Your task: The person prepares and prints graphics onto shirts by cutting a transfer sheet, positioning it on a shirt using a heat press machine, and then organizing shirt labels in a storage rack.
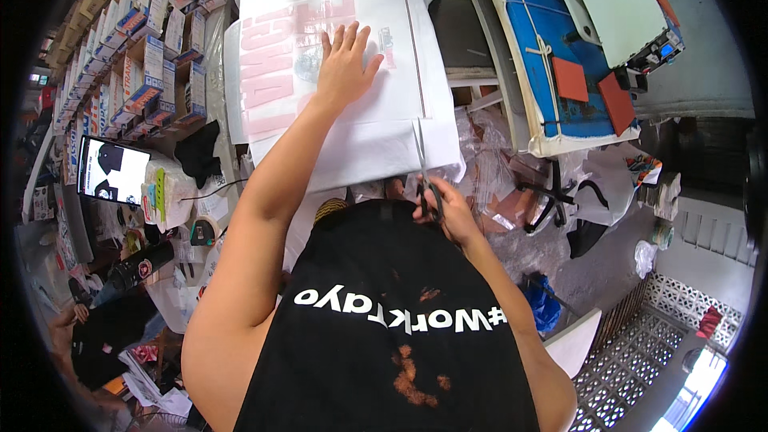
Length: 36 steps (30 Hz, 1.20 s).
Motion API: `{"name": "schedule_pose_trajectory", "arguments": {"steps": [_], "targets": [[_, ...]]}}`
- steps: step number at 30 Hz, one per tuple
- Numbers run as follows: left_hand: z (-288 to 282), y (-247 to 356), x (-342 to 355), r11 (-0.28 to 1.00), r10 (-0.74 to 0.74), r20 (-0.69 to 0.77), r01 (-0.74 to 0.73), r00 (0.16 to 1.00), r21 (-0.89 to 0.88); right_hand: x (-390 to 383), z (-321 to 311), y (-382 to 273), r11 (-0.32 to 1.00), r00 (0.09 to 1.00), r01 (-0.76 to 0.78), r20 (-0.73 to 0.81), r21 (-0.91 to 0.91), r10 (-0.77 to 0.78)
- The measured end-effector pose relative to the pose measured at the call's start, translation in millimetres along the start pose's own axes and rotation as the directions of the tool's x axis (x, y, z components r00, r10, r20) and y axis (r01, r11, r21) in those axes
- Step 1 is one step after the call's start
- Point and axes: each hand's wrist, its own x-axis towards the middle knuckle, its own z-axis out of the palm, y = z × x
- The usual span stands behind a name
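Note:
My left hand point(346, 66) lies with spread fingers on a white sheet point(268, 48) printed with pink lettering and a grayish graphic, which rests on a white covered board point(336, 156). My right hand point(438, 208) grips black-handled scissors point(420, 156) at the near right edge of the board. Their blades point away from me and lie close to the sheet's lower right corner; whether they touch it I cannot tell.
Stacked cardboard boxes point(136, 72) and a screen point(112, 172) stand left. A blue board point(520, 24) with orange pads is at the right, a black chair base point(560, 200) below it. Another person point(108, 336) is at lower left. Plastic sheeting litters the floor point(528, 248).

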Motion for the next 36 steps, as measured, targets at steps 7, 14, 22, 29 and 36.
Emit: {"name": "schedule_pose_trajectory", "arguments": {"steps": [7,14,22,29,36], "targets": [[-30,33,-60,0.922,0.307,0.122,-0.263,0.944,-0.284,34,41,-17,0.993,0.989,0.103,-0.102,-0.060,-0.109],[-22,45,-69,0.899,0.335,-0.025,-0.327,0.942,-0.292,34,47,-30,0.989,0.992,0.082,-0.086,-0.126,-0.093],[-16,46,-73,0.891,0.335,-0.091,-0.347,0.938,-0.294,29,51,-31,0.980,0.987,0.080,-0.121,-0.181,-0.103],[-30,53,-75,0.884,0.327,-0.106,-0.343,0.939,-0.317,52,63,-52,0.982,0.975,0.112,-0.175,-0.150,-0.138],[-37,58,-74,0.861,0.293,-0.168,-0.336,0.941,-0.382,55,64,-57,0.978,0.973,0.093,-0.191,-0.188,-0.130]]}}
